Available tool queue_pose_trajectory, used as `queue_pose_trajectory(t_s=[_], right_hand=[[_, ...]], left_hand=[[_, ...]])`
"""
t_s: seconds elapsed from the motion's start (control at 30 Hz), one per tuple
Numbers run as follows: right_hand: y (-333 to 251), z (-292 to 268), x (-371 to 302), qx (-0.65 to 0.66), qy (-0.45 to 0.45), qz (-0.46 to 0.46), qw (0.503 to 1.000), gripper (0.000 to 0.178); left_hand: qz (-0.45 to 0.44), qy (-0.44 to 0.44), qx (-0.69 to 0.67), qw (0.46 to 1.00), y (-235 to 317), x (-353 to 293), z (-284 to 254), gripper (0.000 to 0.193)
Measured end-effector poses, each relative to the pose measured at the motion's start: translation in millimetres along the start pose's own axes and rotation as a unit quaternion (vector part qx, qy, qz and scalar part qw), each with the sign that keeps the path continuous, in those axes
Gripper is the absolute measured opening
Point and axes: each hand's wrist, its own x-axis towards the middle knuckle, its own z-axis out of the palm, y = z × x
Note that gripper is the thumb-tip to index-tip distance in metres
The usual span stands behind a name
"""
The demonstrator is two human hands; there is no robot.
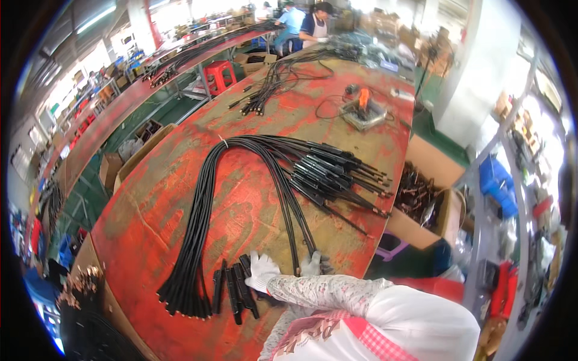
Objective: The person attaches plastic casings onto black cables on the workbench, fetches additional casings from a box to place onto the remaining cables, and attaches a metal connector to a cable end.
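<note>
My forearms cross at the table's near edge, the right one on top. In a pale glove, my right hand (262, 272) reaches left, fingers spread, onto a small group of black plastic sleeves (233, 290). My left hand (312, 265), also gloved, is closed around the lower end of a black cable (289, 225); the right forearm partly hides it. That cable belongs to a bundle (208, 192) tied with a white tie at its bend. The cut ends fan out at the near left. Black sleeved ends (331, 168) of the bundle lie to the right.
The worn red table (150, 234) carries another cable bundle (265, 90) farther back. An orange-handled tool (363, 99) stands in a small tray (368, 117). Right of the table is a cardboard box (448, 210) of dark parts. Two people (316, 27) work at the far end.
</note>
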Motion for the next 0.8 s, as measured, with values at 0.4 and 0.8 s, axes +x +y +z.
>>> queue_pose_trajectory(t_s=[0.4, 0.8], right_hand=[[52.6, -204.6, 34.2, 0.557, -0.079, -0.025, 0.827, 0.030], [236.1, -202.5, -124.3, 0.226, -0.240, 0.088, 0.940, 0.045]], left_hand=[[-0.095, -0.009, -0.250, 0.964, 10.9, 19.2, 45.4, 0.019], [-0.206, -0.064, -0.045, 0.976, 70.8, 6.9, 95.4, 0.024]])
